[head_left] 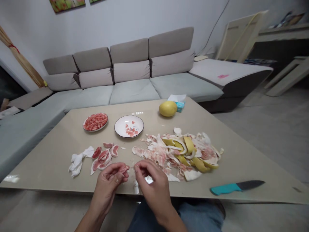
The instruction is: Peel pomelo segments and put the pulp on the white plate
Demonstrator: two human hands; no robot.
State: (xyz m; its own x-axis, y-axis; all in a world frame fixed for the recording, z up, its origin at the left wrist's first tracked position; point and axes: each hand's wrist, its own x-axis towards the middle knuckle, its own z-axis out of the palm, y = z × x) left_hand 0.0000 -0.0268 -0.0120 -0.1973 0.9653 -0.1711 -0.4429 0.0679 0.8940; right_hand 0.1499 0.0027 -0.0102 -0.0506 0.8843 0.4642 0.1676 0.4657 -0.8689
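Note:
My left hand [112,178] is closed around a piece of red pomelo flesh [124,169] near the table's front edge. Just to its right, my right hand [152,182] is pinched, thumb against fingertips; what it holds, if anything, is too small to make out. Several pomelo segments [103,157] with pale skin lie beyond my left hand. Farther back, a white plate [119,126] with a dark rim carries a few red bits, and a second plate [96,129] is heaped with red pomelo pulp [96,121]. A pile of membranes and yellow peel [189,145] spreads right of my hands.
A knife [227,188] with a teal handle lies at the front right, its blade pointing right. Crumpled white tissue [77,163] is on the left. A whole yellow pomelo [167,109] and a tissue pack [180,106] stand at the back, before a grey sofa [132,88].

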